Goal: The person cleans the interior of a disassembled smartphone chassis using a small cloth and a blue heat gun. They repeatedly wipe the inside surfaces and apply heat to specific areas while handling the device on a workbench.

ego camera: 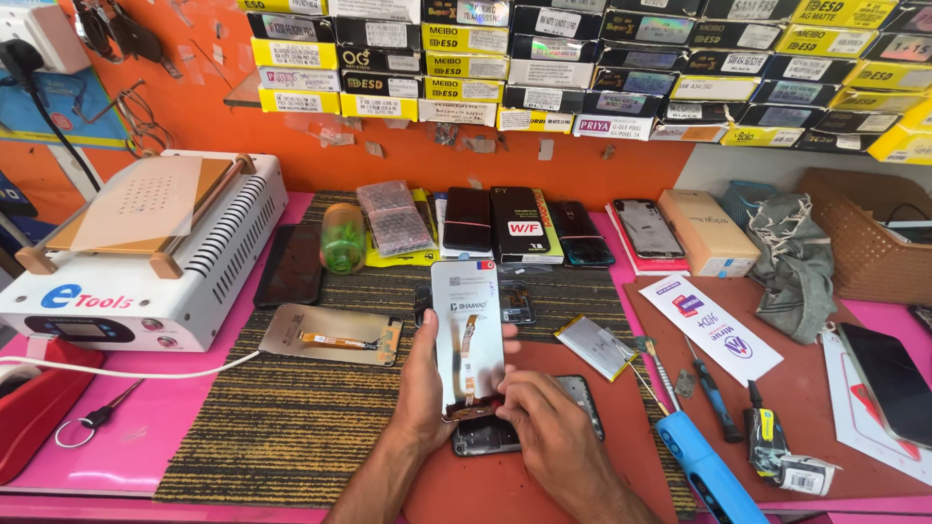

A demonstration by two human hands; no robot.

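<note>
My left hand grips a phone display panel upright by its left edge, silvery back and orange flex cable facing me. My right hand pinches the panel's lower right corner. Under both hands lies a dark phone body on the brown mat. A second display panel with an orange flex lies flat to the left. A silver battery rests just to the right.
A white screen separator machine stands at left. Several phones and panels line the back. A green bottle, screwdrivers, a blue tool, a cardboard box, a grey cloth and a basket surround the mat.
</note>
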